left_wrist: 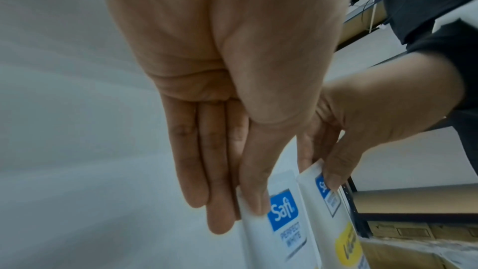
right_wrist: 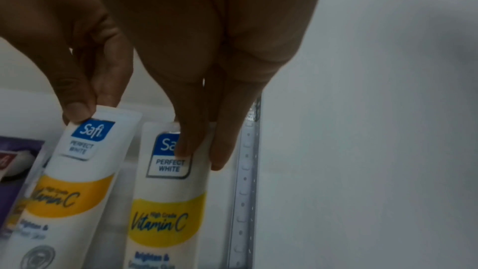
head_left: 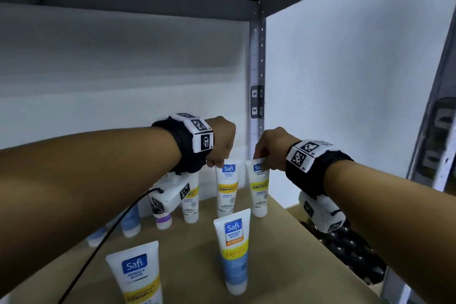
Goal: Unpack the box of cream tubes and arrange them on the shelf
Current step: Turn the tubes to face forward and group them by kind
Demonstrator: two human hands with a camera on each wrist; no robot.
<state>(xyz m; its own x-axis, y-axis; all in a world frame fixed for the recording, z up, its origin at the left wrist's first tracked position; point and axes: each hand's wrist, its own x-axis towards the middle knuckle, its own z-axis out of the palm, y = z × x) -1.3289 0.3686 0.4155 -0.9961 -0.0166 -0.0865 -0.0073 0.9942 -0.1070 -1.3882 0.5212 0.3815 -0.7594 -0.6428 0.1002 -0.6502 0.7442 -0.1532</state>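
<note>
Cream tubes stand cap-down on the brown shelf board, and nearest the camera is a white one with a yellow band at the lower left edge of the head view. Just beyond it, toward the middle, a tube with a blue lower half stands alone, tilted slightly left. Farther back on the left, partly hidden behind the left forearm and its wrist camera, are pale blue tubes, one with a purple cap, and another yellow-banded tube. At the back of the board, near the grey corner upright, two yellow-banded tubes stand side by side, close but apart. The left hand pinches the crimped top of the left back tube between thumb and fingers, which the left wrist view shows lying nearly straight behind it. The right hand pinches the top of the right back tube the same way, thumb across its blue logo. Behind everything is the white wall.
</note>
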